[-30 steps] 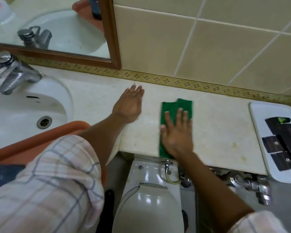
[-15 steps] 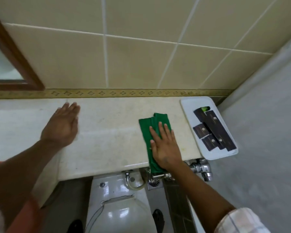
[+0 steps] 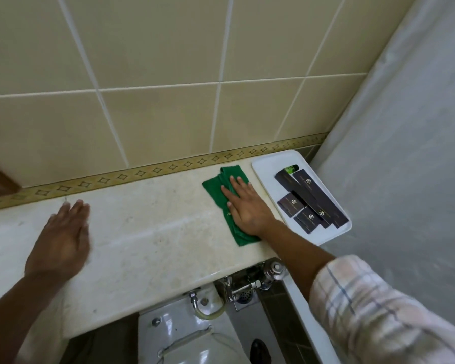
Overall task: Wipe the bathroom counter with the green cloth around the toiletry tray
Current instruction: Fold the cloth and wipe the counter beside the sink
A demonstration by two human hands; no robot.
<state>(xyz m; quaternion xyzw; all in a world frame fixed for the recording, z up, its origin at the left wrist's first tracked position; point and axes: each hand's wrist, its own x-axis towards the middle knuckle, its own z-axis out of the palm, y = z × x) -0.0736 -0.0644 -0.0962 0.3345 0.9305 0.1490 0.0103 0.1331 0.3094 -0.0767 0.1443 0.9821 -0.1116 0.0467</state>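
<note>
My right hand (image 3: pixel 247 206) lies flat on the folded green cloth (image 3: pixel 218 185) and presses it onto the beige marble counter (image 3: pixel 147 232), just left of the white toiletry tray (image 3: pixel 268 164). The tray sits at the counter's right end and holds several dark boxes (image 3: pixel 310 198) and a small green item (image 3: pixel 291 168). The cloth's edge lies close to the tray's left rim. My left hand (image 3: pixel 61 240) rests palm down on the counter far to the left, fingers together, holding nothing.
A tiled wall (image 3: pixel 168 88) with a patterned border runs behind the counter. A grey wall (image 3: pixel 405 153) closes the right side next to the tray. Below the counter's front edge are a toilet cistern (image 3: pixel 179 329) and chrome valves (image 3: pixel 247 282).
My right hand has slid the green cloth to the right and toward the back wall, up to the tray. The view has swung right, so the sink and mirror have left the frame.
</note>
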